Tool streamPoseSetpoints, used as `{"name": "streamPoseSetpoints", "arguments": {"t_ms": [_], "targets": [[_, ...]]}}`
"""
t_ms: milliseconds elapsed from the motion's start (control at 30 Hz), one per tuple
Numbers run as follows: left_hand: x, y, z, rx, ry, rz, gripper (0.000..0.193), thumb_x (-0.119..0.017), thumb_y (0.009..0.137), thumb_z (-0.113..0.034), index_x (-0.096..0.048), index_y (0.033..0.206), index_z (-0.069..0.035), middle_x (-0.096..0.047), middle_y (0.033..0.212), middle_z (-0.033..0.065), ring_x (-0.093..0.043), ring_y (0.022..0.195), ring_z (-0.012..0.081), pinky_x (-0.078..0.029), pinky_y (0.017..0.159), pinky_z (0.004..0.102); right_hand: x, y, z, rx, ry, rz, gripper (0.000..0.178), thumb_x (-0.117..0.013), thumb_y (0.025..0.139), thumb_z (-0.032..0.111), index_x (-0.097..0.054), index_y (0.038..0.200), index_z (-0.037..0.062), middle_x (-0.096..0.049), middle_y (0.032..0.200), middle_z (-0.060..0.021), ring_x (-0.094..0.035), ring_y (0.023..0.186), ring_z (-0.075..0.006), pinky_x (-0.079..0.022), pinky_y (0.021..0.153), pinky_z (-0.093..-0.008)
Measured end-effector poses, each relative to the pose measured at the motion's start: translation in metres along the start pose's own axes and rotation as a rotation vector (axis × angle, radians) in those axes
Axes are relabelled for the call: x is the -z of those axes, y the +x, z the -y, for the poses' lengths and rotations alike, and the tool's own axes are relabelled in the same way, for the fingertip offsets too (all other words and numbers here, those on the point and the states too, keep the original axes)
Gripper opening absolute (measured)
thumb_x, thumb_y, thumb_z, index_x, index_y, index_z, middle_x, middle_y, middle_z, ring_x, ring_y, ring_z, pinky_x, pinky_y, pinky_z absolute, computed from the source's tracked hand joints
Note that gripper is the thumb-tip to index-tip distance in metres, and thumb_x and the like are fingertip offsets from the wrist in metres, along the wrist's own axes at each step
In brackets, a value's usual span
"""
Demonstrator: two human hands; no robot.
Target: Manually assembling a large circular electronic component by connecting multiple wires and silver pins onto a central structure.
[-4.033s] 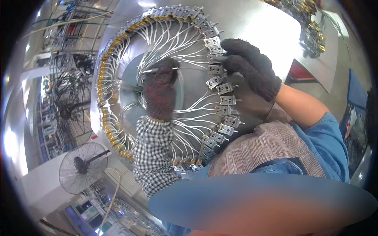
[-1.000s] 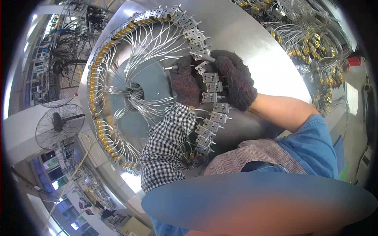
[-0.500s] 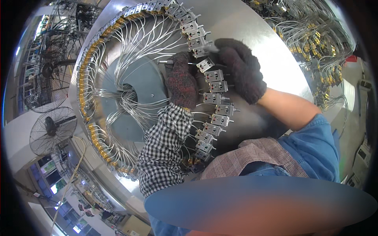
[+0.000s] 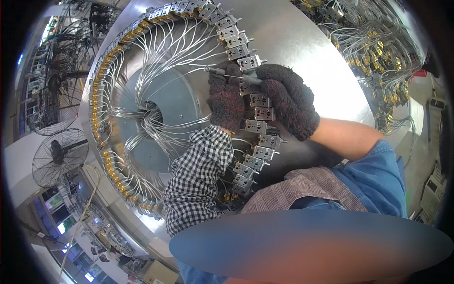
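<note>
A large round metal disc (image 4: 302,42) carries a ring of small grey valve blocks (image 4: 257,127) on the right and brass fittings (image 4: 97,102) on the left. Thin metal tubes (image 4: 156,118) run from them to the centre. Both my hands wear dark knit gloves. My left hand (image 4: 226,102), with a checked sleeve, lies inside the ring with its fingertips closed on a thin screwdriver-like tool (image 4: 229,75). My right hand (image 4: 289,100) rests over the valve blocks from outside, its fingertips pinching the tool's other end at a block near the ring's top.
A second disc with tubes and brass fittings (image 4: 378,61) stands at the upper right. Two pedestal fans (image 4: 59,156) stand at the left beside racks. A grey machine (image 4: 435,189) is at the far right.
My hands have shifted a little up the ring of valve blocks since a second ago. Four seconds ago the left hand held the tool alone, further inside the ring.
</note>
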State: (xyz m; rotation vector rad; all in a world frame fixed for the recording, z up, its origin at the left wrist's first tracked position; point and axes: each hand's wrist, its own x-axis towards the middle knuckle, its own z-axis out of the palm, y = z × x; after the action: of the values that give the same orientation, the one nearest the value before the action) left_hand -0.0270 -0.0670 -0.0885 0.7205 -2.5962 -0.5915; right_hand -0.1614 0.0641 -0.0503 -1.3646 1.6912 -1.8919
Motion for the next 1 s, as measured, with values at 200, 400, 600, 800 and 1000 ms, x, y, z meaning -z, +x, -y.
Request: {"name": "streamPoseSetpoints", "arguments": {"t_ms": [200,400,600,800,1000], "targets": [[0.024,0.015,-0.042,0.091,0.3,0.143,0.048,-0.053,0.081,-0.014,-0.04,0.127,-0.008,-0.047,0.119,0.0191,-0.05,0.104,0.034,-0.046,0.079,0.0424,0.013,0.003,-0.004,-0.454,0.385,0.137,0.026,-0.051,0.089,0.018,-0.054,0.111,0.0059,-0.059,0.1,-0.0146,-0.061,0.09,-0.023,-0.05,0.079,-0.0296],[0.031,0.017,-0.034,-0.018,0.343,-0.091,0.023,-0.05,0.09,-0.022,-0.057,0.098,-0.002,-0.061,0.082,0.005,-0.056,0.079,0.013,-0.047,0.067,0.0274,0.042,0.026,-0.003,-0.751,0.553,-0.041,0.035,-0.05,0.089,0.024,-0.051,0.113,-0.0021,-0.06,0.096,-0.0124,-0.058,0.088,-0.0179,-0.047,0.079,-0.0291],[0.066,0.025,-0.052,0.039,0.008,-0.022,0.019,-0.049,0.085,-0.006,-0.053,0.101,0.002,-0.056,0.088,0.0084,-0.056,0.084,0.0191,-0.046,0.073,0.0322,0.059,0.018,-0.043,-0.642,0.432,0.066,0.034,-0.066,0.077,0.016,-0.056,0.106,0.0018,-0.061,0.089,-0.0106,-0.06,0.079,-0.0189,-0.05,0.07,-0.0302],[0.062,-0.013,-0.044,0.382,-0.667,-0.137,0.031,-0.047,0.091,-0.023,-0.046,0.118,-0.007,-0.057,0.104,0.0121,-0.055,0.099,0.0285,-0.044,0.09,0.0456,0.056,0.023,-0.052,-0.413,0.245,0.206,0.037,-0.074,0.068,0.014,-0.059,0.1,0.0034,-0.06,0.085,-0.011,-0.06,0.069,-0.0199,-0.05,0.061,-0.0298],[0.055,-0.013,-0.059,0.731,-1.361,-0.301,0.03,-0.048,0.091,-0.028,-0.048,0.115,-0.009,-0.056,0.106,0.0102,-0.055,0.099,0.0253,-0.045,0.088,0.0431,0.057,0.042,-0.05,-0.831,0.363,0.353,0.042,-0.075,0.063,0.011,-0.057,0.101,0.0028,-0.06,0.093,-0.0133,-0.059,0.083,-0.031,-0.05,0.07,-0.0371]]}}
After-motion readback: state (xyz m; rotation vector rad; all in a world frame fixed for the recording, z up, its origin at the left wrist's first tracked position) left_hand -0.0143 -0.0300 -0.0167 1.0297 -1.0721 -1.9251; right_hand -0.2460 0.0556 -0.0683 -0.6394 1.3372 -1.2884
